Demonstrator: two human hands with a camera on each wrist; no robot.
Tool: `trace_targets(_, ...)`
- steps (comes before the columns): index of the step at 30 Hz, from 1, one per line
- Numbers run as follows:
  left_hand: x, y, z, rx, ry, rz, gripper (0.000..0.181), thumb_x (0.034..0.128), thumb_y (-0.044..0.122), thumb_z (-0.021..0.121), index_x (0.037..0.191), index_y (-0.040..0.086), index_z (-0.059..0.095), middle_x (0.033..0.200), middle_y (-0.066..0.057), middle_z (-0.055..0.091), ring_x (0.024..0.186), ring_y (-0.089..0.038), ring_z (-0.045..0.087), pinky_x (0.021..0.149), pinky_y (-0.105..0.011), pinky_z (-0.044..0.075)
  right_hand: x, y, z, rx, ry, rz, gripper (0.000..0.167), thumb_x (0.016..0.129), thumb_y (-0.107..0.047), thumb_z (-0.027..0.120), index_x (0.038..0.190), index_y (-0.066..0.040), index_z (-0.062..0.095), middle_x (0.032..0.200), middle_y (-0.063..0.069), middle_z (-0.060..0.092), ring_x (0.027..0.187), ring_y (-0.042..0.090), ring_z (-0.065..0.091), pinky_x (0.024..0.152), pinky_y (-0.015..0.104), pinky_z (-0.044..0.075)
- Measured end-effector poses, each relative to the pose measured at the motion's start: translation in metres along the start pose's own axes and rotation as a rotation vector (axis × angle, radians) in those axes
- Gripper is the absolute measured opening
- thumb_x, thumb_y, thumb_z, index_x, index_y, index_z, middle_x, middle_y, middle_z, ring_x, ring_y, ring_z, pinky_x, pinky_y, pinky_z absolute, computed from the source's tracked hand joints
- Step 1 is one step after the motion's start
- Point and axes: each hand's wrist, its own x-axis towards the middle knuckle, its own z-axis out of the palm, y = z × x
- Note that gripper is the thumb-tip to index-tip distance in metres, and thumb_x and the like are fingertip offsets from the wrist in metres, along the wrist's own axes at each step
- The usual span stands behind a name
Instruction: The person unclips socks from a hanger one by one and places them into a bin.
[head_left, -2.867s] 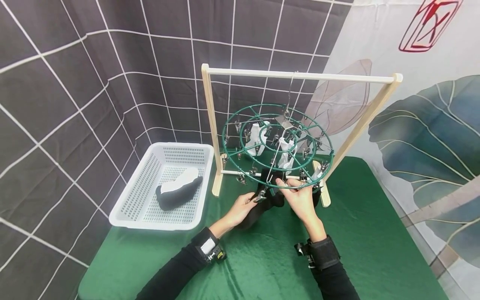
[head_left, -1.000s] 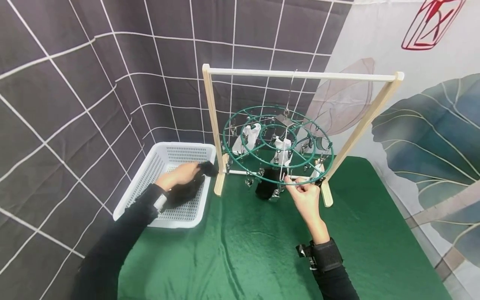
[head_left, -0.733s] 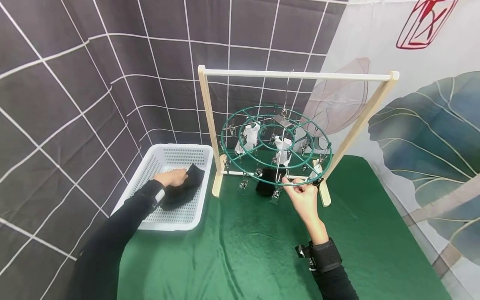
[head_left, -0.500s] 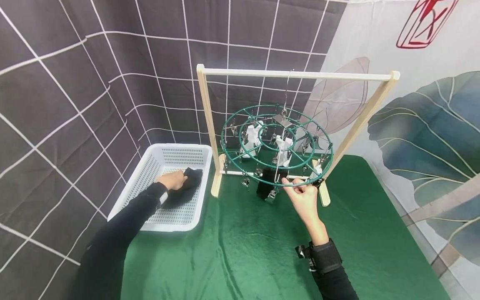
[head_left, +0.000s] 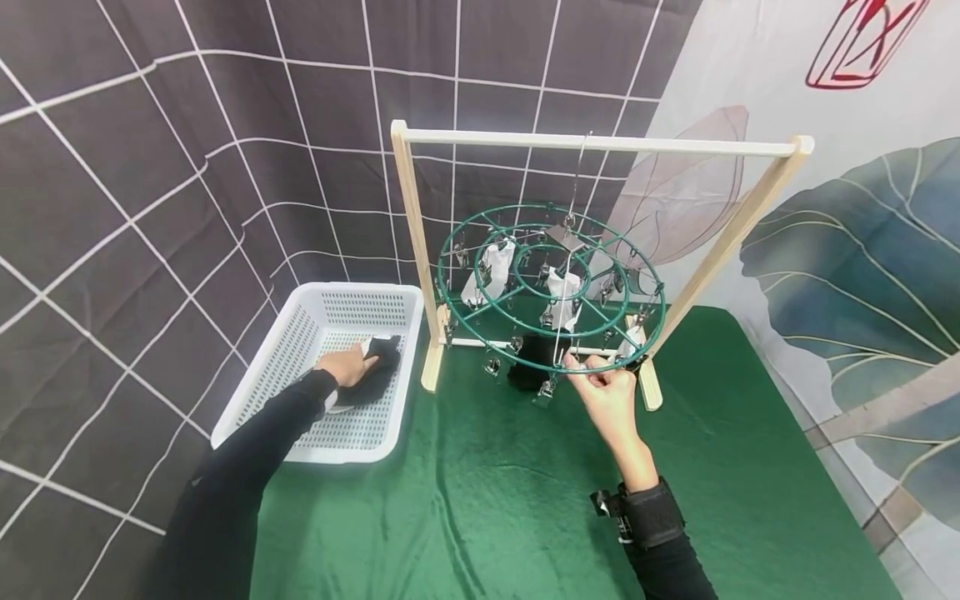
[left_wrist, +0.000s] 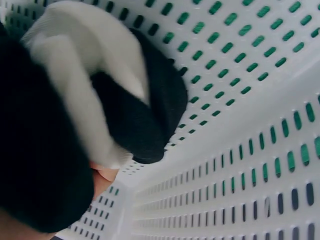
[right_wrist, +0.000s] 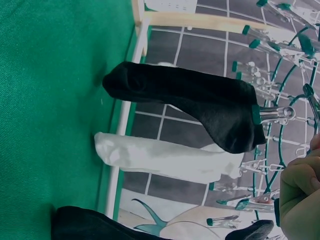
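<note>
Your left hand (head_left: 347,367) is down in the white plastic basket (head_left: 330,454), which stands near the left edge of the green tabletop (head_left: 540,492). Beneath it, toward the basket's right wall, lie a loose black sock (head_left: 380,377) and a loose white sock (left_wrist: 115,50), overlapping. Your right hand (head_left: 609,398) has its fingers bent in at the near rim of the round green clip hanger (head_left: 514,271), seemingly pinching it; the hanger hangs from the wooden rack (head_left: 600,143) near the tabletop's far edge.

You look well into the hanging: two white socks (head_left: 487,275) and a hung black sock (head_left: 530,367) dangle from clips (right_wrist: 277,115), while other clips hold nothing. The overlapping socks in the basket appear to be what is left.

You can't tell whether your left fingers pinch a sock or merely touch it, since fabric covers them in the left wrist view. In the right wrist view another dark sock (right_wrist: 85,225) is cut off below, and your right fingertips leave the frame.
</note>
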Motion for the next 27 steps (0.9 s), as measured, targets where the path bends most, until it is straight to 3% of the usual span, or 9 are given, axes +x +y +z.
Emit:
trace_targets(12, 0.003, -0.001, 0.010, -0.022, 0.051, -0.021, 0.067, 0.1013, 0.046, 0.023, 0.133, -0.013, 0.032, 0.115, -0.037, 0.056, 0.102, -0.050, 0.058, 0.084, -0.055, 0.048, 0.001, 0.002, -0.003, 0.003, 0.002, -0.002, 0.048, 0.080, 0.005, 0.069, 0.052, -0.003, 0.031, 0.049, 0.006, 0.023, 0.049, 0.004, 0.018, 0.047, 0.022, 0.015)
trace_targets(16, -0.002, 0.001, 0.002, -0.046, 0.009, -0.022, 0.064, 0.1018, 0.043, 0.024, 0.131, -0.013, 0.037, 0.119, -0.036, 0.054, 0.108, -0.049, 0.055, 0.089, -0.055, 0.045, 0.002, 0.000, -0.002, -0.003, -0.004, 0.000, 0.048, 0.080, 0.005, 0.070, 0.052, -0.003, 0.031, 0.049, 0.004, 0.024, 0.049, 0.004, 0.018, 0.047, 0.021, 0.014)
trace_targets(19, -0.006, 0.006, -0.010, -0.039, 0.006, -0.012, 0.052, 0.1006, 0.034, 0.035, 0.119, -0.012, 0.050, 0.110, -0.031, 0.059, 0.102, -0.045, 0.058, 0.087, -0.056, 0.046, 0.001, -0.001, -0.001, -0.010, -0.011, 0.002, 0.048, 0.080, 0.003, 0.070, 0.052, -0.004, 0.031, 0.050, 0.003, 0.024, 0.049, 0.005, 0.019, 0.048, 0.020, 0.014)
trace_targets(21, -0.007, 0.013, -0.019, -0.016, 0.070, 0.006, 0.037, 0.0960, 0.024, 0.046, 0.109, -0.009, 0.057, 0.096, -0.026, 0.062, 0.090, -0.040, 0.060, 0.084, -0.056, 0.046, 0.001, -0.003, -0.001, -0.009, -0.011, 0.008, 0.048, 0.080, 0.003, 0.070, 0.052, -0.004, 0.031, 0.049, 0.002, 0.024, 0.049, 0.006, 0.020, 0.048, 0.020, 0.015)
trace_targets(23, -0.009, 0.022, -0.028, -0.005, 0.198, 0.040, 0.025, 0.0901, 0.015, 0.052, 0.102, -0.006, 0.060, 0.086, -0.021, 0.062, 0.079, -0.036, 0.061, 0.077, -0.053, 0.049, 0.000, -0.004, -0.001, -0.011, -0.008, 0.016, 0.048, 0.080, 0.002, 0.070, 0.052, -0.004, 0.031, 0.049, 0.003, 0.024, 0.048, 0.007, 0.021, 0.048, 0.021, 0.015)
trace_targets(25, -0.011, 0.035, -0.038, -0.016, 0.389, 0.093, 0.024, 0.0863, 0.010, 0.055, 0.105, -0.005, 0.059, 0.086, -0.019, 0.061, 0.079, -0.034, 0.060, 0.075, -0.051, 0.050, 0.000, -0.006, -0.001, -0.011, -0.006, 0.030, 0.048, 0.081, 0.002, 0.070, 0.053, -0.004, 0.031, 0.048, 0.003, 0.024, 0.048, 0.007, 0.021, 0.048, 0.022, 0.016)
trace_targets(27, -0.015, 0.052, -0.049, -0.089, 0.588, 0.167, 0.026, 0.0882, 0.008, 0.053, 0.111, -0.004, 0.055, 0.092, -0.018, 0.059, 0.085, -0.034, 0.058, 0.077, -0.047, 0.049, -0.001, -0.007, -0.001, -0.013, -0.006, 0.041, 0.048, 0.081, 0.002, 0.069, 0.053, -0.004, 0.032, 0.048, 0.005, 0.025, 0.048, 0.007, 0.021, 0.048, 0.023, 0.016)
